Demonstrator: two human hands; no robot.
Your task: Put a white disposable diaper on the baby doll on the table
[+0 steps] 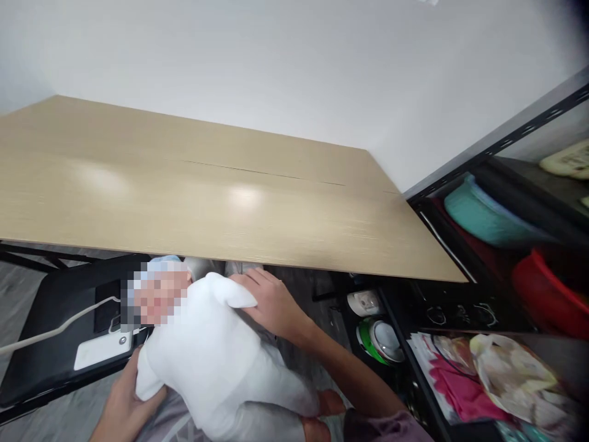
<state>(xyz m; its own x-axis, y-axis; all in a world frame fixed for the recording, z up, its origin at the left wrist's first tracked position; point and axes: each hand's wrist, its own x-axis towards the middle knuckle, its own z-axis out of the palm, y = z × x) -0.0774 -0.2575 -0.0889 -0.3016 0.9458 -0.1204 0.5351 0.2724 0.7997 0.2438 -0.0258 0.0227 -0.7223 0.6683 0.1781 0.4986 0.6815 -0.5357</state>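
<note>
Head view
Doll: we see a baby doll (216, 356) in a white suit lying below the front edge of the wooden table (193, 196), head toward the left, legs toward the lower right; its face is blurred.
Left hand: our left hand (122, 405) cups the doll's near arm and side, fingers curled loosely round the white cloth.
Right hand: our right hand (271, 304) lies on the doll's far shoulder, fingers spread and fairly flat, pressing rather than clenching.
Nearby: a black tray (50, 344) with a white box (101, 348) sits left of the doll; a shelf (464, 245) with a teal tub (483, 215) and a red tub (547, 294) stands at right.
</note>
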